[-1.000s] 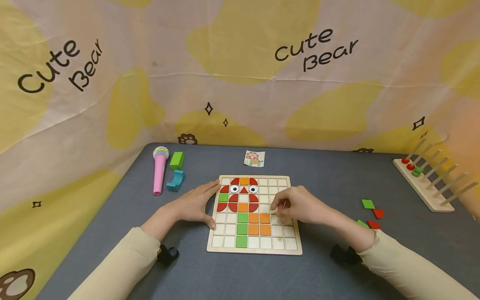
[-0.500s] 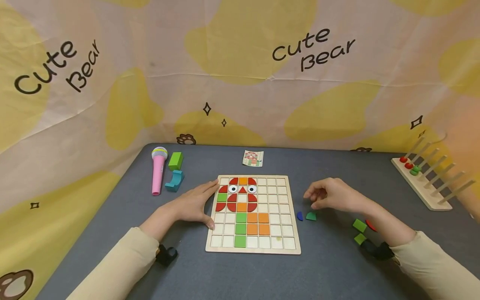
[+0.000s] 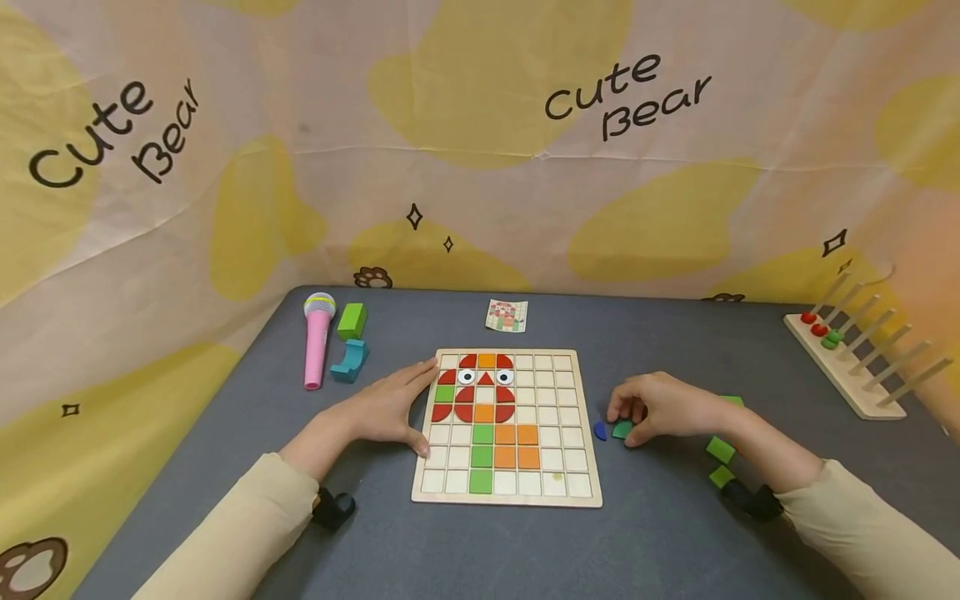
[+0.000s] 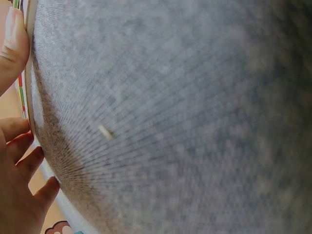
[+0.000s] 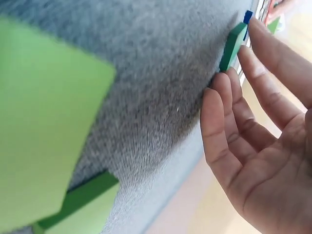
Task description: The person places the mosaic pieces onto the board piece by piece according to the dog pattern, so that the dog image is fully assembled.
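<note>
In the head view a wooden grid board [image 3: 506, 502] lies on the table, with red, orange and green tiles and two eye tiles forming a picture. My left hand [image 3: 386, 407] rests along its left edge, thumb and fingers spread. To the right of the board, my right hand [image 3: 663, 407] is low over a small dark green tile [image 3: 622, 429], its bent fingers and thumb around it. A small blue tile [image 3: 600, 431] lies just left of it. In the right wrist view the fingertips are close above the dark green tile [image 5: 234, 46]; the tile appears to lie on the table.
Green blocks [image 3: 721, 450] lie by the right wrist, partly behind the forearm. A pattern card [image 3: 506, 316] lies behind the board. Further left are a pink toy microphone [image 3: 318, 342], a green block [image 3: 352, 321] and a teal arch [image 3: 349, 361]. A pegged rack [image 3: 840, 367] stands far right.
My right hand has left the right side of the board, moved right, then lowered to the dark green tile. The left hand has kept its place on the board's edge.
</note>
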Tool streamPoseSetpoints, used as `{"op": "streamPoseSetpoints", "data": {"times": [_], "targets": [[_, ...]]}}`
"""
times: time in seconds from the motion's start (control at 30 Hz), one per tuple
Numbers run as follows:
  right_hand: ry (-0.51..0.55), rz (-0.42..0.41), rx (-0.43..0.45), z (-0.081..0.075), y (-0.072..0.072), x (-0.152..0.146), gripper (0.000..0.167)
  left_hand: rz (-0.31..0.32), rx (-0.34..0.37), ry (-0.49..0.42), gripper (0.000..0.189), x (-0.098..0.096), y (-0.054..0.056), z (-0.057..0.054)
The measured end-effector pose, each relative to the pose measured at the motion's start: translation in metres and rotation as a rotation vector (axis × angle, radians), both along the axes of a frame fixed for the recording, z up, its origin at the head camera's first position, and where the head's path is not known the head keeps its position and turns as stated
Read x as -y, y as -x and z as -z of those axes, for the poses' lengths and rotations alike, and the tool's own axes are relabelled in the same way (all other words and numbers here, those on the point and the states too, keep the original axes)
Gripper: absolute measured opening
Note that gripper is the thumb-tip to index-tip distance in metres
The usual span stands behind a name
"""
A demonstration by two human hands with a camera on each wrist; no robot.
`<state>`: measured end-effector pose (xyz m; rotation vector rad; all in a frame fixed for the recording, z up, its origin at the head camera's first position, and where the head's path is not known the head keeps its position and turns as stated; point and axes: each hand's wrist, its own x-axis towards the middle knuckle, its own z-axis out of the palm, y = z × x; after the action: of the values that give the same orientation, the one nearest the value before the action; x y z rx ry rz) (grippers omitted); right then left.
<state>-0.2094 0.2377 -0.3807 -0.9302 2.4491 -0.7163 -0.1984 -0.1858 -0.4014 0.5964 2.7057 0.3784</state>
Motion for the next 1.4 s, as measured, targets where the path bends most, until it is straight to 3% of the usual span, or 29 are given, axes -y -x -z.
{"op": "streamPoseSetpoints", "data": {"times": [0.4, 0.8, 1.4], "targets": [[-0.035, -0.001, -0.047, -0.001, -0.003, 0.01, 0.021, 0.005, -0.003, -0.015, 0.123, 0.0, -0.002, -0.003], [-0.047, 0.057, -0.096, -0.003, -0.003, 0.009, 0.013, 0.009, -0.006, -0.018, 0.123, 0.0, -0.002, -0.001], [0.147, 0.048, -0.055, -0.004, -0.013, 0.057, 0.01, 0.01, -0.013, -0.012, 0.126, 0.001, 0.0, 0.001]]}}
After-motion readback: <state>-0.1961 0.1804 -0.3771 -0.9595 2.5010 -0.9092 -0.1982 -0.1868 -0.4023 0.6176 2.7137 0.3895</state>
